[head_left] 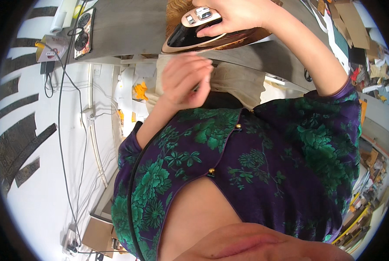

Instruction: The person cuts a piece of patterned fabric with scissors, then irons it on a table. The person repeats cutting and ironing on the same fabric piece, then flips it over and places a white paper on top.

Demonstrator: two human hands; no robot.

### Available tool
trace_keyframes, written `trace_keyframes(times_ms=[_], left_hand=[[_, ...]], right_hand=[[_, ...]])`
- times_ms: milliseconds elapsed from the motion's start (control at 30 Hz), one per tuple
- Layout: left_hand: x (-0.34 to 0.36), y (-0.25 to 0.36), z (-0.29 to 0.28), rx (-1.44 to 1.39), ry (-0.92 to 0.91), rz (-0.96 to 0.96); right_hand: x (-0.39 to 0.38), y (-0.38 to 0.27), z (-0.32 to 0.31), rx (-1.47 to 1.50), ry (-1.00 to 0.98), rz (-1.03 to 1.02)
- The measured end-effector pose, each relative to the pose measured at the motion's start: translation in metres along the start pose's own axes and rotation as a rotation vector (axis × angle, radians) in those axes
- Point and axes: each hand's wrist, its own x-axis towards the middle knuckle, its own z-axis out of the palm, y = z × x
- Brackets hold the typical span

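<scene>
The right hand (236,15) grips the handle of a black-and-cream iron (193,31), likely heavy and rigid, best held by that handle, on the grey desk (129,26) near its front edge, while the left hand (183,80), loosely curled and empty, hovers over soft beige cloth (240,82).

I see a power strip (83,32) lying at the far left end of the grey table (129,26), a yellow-topped box (51,48) just beside it and cardboard scraps (351,21) past the table's right end
</scene>
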Motion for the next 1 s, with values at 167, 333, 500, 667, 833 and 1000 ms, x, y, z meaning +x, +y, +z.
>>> trace_keyframes(times_ms=[167, 333, 500, 667, 833, 1000], left_hand=[[0.005, -0.015, -0.013, 0.099, 0.126, -0.085], [0.014, -0.032, -0.010, 0.154, 0.125, -0.212], [0.022, -0.055, 0.005, 0.110, -0.098, -0.371], [0.009, -0.076, 0.020, 0.166, -0.254, -0.363], [0.007, -0.071, 0.025, 0.167, -0.245, -0.423], [0.011, -0.067, 0.026, 0.193, -0.260, -0.412]], right_hand=[[-0.023, 0.000, -0.001, -0.013, 0.017, 0.065], [-0.058, 0.001, 0.002, -0.054, 0.023, 0.169], [-0.090, -0.003, -0.003, -0.046, -0.084, 0.336], [-0.116, -0.005, 0.015, -0.033, 0.043, 0.303], [-0.106, 0.012, 0.015, -0.092, 0.143, 0.227], [-0.085, 0.048, -0.008, -0.128, -0.015, 0.460]])
